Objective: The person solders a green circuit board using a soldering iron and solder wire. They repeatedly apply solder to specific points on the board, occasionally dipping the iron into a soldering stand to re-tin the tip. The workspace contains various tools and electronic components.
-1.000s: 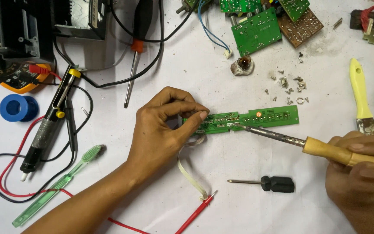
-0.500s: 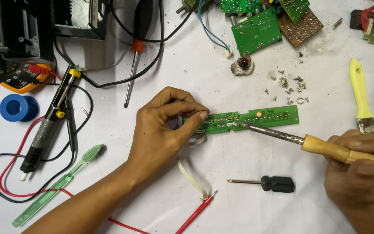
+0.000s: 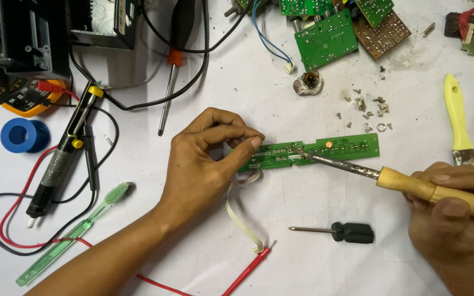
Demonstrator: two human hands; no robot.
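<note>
Fingers (image 3: 248,143) of the left hand (image 3: 204,164) pinch shut on a thin solder wire, feeding it down to the long green circuit board (image 3: 336,149) at mid-table. The right hand (image 3: 451,211), near right, is wrapped tight round the wooden-handled soldering iron (image 3: 412,185), tip touching the board's middle. The joint looks in progress, not finished; the black screwdriver (image 3: 338,232) lies unused nearby, loose screws (image 3: 366,107) beyond. Against half a second ago, almost nothing shifts: hands and iron hold position.

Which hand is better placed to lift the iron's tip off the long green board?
Right. The right hand grips the soldering iron, its tip on the long green board; the left hand pinches the board's end.
</note>
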